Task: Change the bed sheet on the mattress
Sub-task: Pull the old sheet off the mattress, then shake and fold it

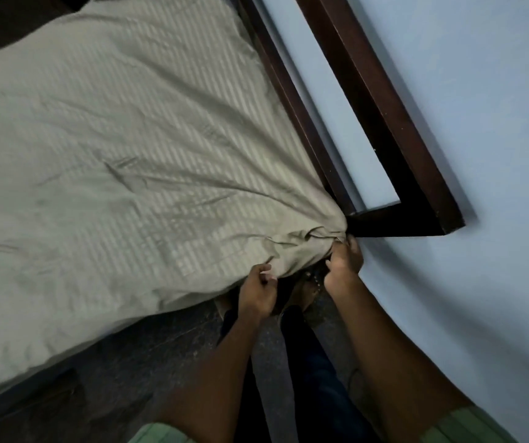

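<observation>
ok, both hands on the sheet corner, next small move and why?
Probably pull the bunched corner of the grey-green striped sheet down under the mattress: left hand and right hand both grip its gathered edge beside the dark wooden bed frame.

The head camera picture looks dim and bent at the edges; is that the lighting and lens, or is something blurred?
Head view: the room is dim, so the floor is nearly black; the wide lens curves the blue wall and wooden bed frame; the striped bed sheet stays fairly sharp, while the left hand and right hand gripping its corner look soft.
</observation>
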The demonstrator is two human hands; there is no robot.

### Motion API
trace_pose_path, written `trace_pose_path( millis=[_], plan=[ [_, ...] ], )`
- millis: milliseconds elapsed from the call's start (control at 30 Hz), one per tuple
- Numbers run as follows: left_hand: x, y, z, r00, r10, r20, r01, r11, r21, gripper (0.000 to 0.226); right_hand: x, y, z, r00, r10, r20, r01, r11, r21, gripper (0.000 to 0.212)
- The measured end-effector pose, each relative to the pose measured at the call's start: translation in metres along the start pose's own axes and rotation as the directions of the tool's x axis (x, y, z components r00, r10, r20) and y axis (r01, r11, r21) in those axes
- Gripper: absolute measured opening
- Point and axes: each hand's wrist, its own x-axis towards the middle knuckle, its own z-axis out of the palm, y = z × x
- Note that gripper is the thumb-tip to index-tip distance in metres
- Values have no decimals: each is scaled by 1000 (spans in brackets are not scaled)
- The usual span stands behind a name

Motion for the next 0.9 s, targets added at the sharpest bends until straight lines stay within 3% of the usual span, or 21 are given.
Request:
trace_pose_path(
  millis=[100, 300, 467, 533, 700, 900],
  plan=[
    [-19, 2, -17, 1000, -11, -9, 12, 999, 35, 19, -21, 11, -9, 999, 48, 7, -46, 992, -120, 51],
    [-43, 26, -65, 1000, 1, 5, -1, 996, 86, 23, -100, 30, 3, 976, -54, 210, 132, 916, -378, 27],
    [-60, 27, -122, 1000, 26, -4, -26, 999, 39, 25, -174, 32, 26, 940, 1, 341, 179, 850, -495, 5],
    [-74, 10, -151, 999, 39, -21, -39, 999, 30, 23, -209, 43, 38, 925, -21, 380, 239, 810, -536, 10],
    [-102, -33, -247, 990, 139, 19, -139, 961, 239, 20, -301, 91, 66, 880, -60, 470, 378, 688, -619, 23],
    [-141, -89, -368, 981, 176, -81, -157, 967, 202, 18, -414, 164, 110, 819, -72, 569, 491, 601, -631, 23]
  ],
)
